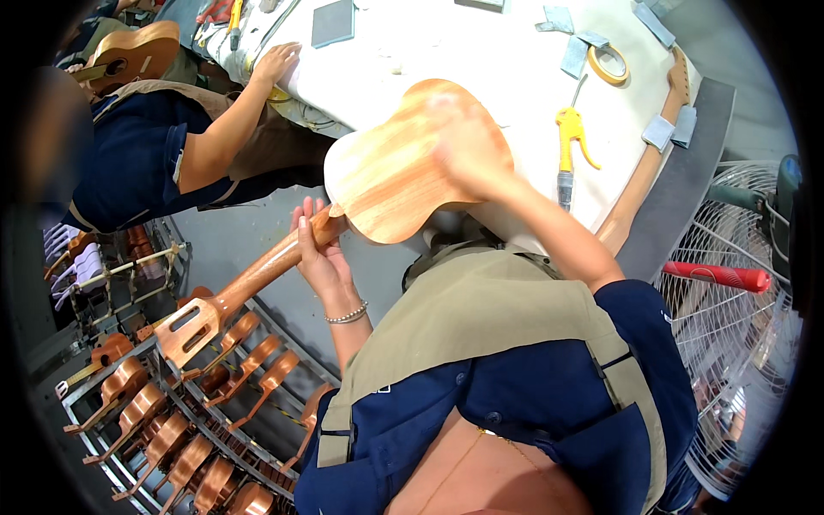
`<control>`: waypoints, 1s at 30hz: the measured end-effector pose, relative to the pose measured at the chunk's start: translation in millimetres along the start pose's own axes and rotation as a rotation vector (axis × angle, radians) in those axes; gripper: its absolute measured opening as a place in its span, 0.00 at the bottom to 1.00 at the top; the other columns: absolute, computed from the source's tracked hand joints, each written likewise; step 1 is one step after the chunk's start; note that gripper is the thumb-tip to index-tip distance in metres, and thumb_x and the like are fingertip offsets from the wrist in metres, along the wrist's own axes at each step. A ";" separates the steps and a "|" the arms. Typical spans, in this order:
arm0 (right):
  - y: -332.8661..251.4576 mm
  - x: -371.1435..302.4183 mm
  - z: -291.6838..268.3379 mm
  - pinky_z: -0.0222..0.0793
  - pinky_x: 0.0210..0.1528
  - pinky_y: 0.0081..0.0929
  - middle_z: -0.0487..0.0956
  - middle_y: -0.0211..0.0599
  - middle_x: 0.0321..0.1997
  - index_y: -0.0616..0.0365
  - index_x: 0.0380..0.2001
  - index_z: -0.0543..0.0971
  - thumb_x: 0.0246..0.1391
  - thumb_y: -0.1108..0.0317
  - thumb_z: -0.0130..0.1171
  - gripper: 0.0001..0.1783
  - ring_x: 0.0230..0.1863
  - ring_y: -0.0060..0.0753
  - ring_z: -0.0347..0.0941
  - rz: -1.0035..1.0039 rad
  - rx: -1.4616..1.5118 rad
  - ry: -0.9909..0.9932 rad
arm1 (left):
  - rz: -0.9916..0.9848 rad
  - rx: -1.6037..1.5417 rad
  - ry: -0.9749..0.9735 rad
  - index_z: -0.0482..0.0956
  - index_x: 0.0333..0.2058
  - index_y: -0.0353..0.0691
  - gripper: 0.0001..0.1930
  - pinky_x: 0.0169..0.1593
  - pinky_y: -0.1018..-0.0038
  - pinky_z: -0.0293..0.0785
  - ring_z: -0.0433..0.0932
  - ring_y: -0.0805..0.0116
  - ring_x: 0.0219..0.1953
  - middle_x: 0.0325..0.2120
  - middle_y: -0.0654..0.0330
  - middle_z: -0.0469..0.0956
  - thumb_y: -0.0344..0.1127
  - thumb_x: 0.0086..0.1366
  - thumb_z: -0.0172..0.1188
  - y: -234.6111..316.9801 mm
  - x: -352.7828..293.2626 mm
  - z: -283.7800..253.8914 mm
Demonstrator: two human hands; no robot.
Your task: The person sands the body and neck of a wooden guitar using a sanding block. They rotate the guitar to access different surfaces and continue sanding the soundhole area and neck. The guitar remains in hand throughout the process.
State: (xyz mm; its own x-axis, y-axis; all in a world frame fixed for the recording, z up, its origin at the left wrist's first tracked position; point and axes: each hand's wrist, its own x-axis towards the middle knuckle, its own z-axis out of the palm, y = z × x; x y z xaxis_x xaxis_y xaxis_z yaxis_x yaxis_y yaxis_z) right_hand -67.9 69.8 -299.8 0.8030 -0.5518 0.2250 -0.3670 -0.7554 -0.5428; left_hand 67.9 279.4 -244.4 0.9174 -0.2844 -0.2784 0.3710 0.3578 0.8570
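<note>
A small unfinished wooden guitar (386,180) lies back up, its body over the edge of the white-covered table (378,51). Its neck slants down to the left, ending in a slotted headstock (187,330). My left hand (322,257), with a beaded bracelet at the wrist, holds the neck close to the body, thumb on top. On the broad end of the guitar's back is my right hand (468,159), smeared by motion. I cannot make out its fingers or whether anything is under them.
Right of the guitar lie a yellow air blow gun (567,146), a tape roll (608,64), grey-blue pads (574,57) and another neck (639,184). A wire-caged fan (721,343) stands at right. Racks of instruments (184,455) fill the lower left. A co-worker (142,163) works at left.
</note>
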 end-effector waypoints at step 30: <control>0.5 43.3 -22.9 0.40 0.66 0.51 0.53 0.44 0.68 0.60 0.63 0.53 0.59 0.55 0.35 0.32 0.68 0.39 0.48 -0.042 0.159 -0.195 | 0.166 0.226 -0.076 0.68 0.45 0.34 0.14 0.59 0.63 0.64 0.70 0.53 0.52 0.51 0.44 0.68 0.33 0.62 0.54 5.3 -14.8 1.9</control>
State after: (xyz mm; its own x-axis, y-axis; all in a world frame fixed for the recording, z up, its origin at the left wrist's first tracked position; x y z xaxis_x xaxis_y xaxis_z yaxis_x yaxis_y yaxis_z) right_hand -44.0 37.4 -271.8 0.8970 -0.4309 0.0985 -0.2652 -0.7028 -0.6601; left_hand 56.0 283.8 -234.9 0.9462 -0.3076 -0.1007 0.1678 0.2002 0.9653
